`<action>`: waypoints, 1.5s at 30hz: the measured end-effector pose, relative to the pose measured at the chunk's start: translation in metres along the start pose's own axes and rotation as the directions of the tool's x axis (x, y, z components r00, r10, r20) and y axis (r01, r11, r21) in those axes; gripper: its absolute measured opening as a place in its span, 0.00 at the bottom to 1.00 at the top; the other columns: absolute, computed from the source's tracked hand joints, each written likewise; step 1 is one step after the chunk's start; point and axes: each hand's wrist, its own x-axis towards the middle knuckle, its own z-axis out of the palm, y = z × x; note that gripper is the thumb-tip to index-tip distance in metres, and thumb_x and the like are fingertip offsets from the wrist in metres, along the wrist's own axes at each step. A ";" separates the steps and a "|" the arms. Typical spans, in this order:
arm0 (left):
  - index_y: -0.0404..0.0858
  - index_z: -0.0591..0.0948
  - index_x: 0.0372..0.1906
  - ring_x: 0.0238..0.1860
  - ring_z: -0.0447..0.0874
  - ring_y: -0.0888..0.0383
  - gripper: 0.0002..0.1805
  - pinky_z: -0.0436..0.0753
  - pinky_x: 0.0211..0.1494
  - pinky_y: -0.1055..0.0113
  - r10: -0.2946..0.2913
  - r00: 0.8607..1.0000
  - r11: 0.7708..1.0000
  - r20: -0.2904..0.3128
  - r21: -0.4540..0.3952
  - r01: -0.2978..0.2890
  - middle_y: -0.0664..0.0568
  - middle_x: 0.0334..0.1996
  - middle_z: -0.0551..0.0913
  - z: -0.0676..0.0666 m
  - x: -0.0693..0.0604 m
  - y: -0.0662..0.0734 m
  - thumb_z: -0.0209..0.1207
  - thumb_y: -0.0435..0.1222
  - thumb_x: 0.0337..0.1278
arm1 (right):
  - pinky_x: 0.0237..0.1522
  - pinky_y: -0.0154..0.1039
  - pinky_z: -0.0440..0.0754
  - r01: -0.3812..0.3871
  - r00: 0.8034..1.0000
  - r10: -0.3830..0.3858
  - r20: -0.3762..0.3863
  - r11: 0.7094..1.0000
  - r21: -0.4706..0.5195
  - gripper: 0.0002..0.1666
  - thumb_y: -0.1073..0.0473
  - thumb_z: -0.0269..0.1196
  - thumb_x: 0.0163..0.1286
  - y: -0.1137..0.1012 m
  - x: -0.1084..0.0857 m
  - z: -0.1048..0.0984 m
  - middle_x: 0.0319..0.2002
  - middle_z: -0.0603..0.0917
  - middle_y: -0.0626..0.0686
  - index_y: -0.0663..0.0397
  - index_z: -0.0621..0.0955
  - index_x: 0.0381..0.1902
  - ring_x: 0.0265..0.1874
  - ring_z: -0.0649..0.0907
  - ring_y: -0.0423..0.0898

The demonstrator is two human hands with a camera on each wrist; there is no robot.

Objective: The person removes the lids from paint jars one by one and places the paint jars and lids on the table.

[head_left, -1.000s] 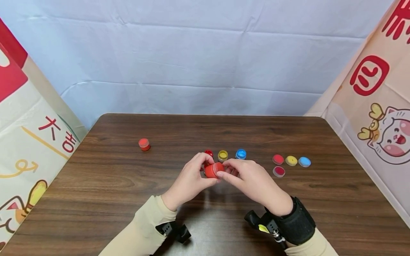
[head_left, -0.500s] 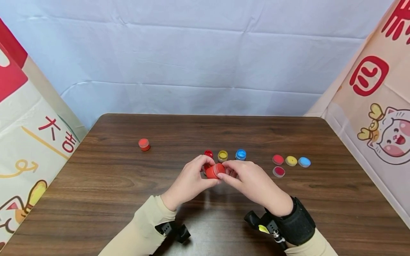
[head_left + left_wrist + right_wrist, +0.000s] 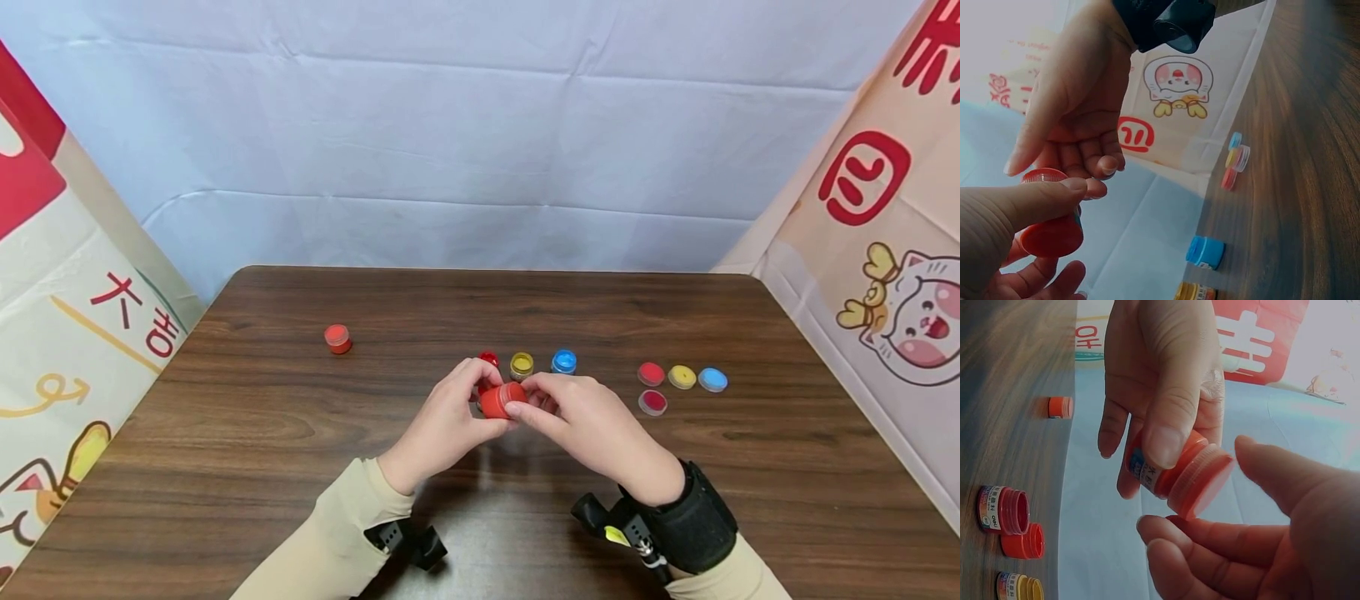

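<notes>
My left hand (image 3: 450, 417) grips a small orange-red paint jar (image 3: 1197, 447), tilted sideways above the table, with the thumb across its label. The jar's ribbed lid (image 3: 1202, 482) is on and points toward my right hand (image 3: 585, 417). That hand's thumb and fingers spread around the lid. In the right wrist view, a small gap shows between thumb and lid, while a fingertip lies close to the opposite edge; contact there is unclear. Behind the hands stand lidless paint jars: a red one (image 3: 1024, 542), a dark red one (image 3: 1004, 510), a yellow one (image 3: 522, 365) and a blue one (image 3: 564, 362).
Loose lids lie to the right on the brown table (image 3: 300, 467): red (image 3: 651, 373), yellow (image 3: 682, 377), blue (image 3: 713, 380) and dark red (image 3: 653, 403). A lidded orange-red jar (image 3: 337, 338) stands at the far left. Cloth (image 3: 465, 167) hangs behind the table.
The held jar has shifted slightly right and then back left, with small movements of both hands. The jars and lids on the table have stayed in place.
</notes>
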 end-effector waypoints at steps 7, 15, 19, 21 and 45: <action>0.41 0.73 0.40 0.35 0.73 0.62 0.22 0.79 0.36 0.69 0.023 1.000 1.000 0.016 0.004 -0.023 0.57 0.36 0.74 0.001 0.000 -0.001 0.72 0.32 0.39 | 0.23 0.32 0.73 0.013 1.000 -0.013 0.013 1.000 -0.011 0.17 0.47 0.62 0.64 0.001 0.000 0.000 0.22 0.75 0.38 0.54 0.81 0.40 0.21 0.72 0.34; 0.41 0.74 0.41 0.34 0.74 0.58 0.21 0.80 0.35 0.63 0.012 0.999 1.000 0.042 0.006 -0.013 0.57 0.37 0.74 0.001 -0.001 -0.001 0.72 0.34 0.41 | 0.23 0.31 0.73 0.055 0.998 -0.054 0.028 0.998 -0.027 0.14 0.51 0.64 0.63 0.002 0.001 0.001 0.21 0.73 0.38 0.54 0.80 0.40 0.21 0.72 0.34; 0.41 0.75 0.41 0.34 0.73 0.60 0.21 0.79 0.35 0.63 0.021 0.999 1.000 0.044 0.013 -0.022 0.58 0.37 0.75 0.001 -0.001 -0.002 0.72 0.34 0.41 | 0.23 0.30 0.73 0.065 0.997 -0.064 0.038 0.997 -0.032 0.13 0.52 0.64 0.62 0.003 0.001 0.001 0.22 0.74 0.38 0.54 0.80 0.40 0.21 0.72 0.34; 0.41 0.75 0.41 0.34 0.73 0.61 0.21 0.78 0.35 0.66 0.024 0.999 0.999 0.044 0.020 -0.025 0.58 0.36 0.75 0.001 -0.001 -0.002 0.72 0.34 0.41 | 0.24 0.30 0.74 0.069 0.997 -0.067 0.045 0.997 -0.036 0.14 0.53 0.64 0.62 0.003 0.001 0.000 0.22 0.75 0.39 0.55 0.80 0.41 0.22 0.73 0.34; 0.41 0.73 0.41 0.37 0.73 0.62 0.23 0.80 0.40 0.64 0.023 1.000 1.000 -0.010 0.019 -0.023 0.55 0.38 0.73 0.001 0.000 -0.002 0.73 0.33 0.38 | 0.26 0.32 0.75 0.019 1.000 -0.020 0.017 1.000 0.021 0.20 0.45 0.59 0.65 0.000 -0.001 -0.003 0.25 0.77 0.39 0.55 0.80 0.44 0.24 0.74 0.34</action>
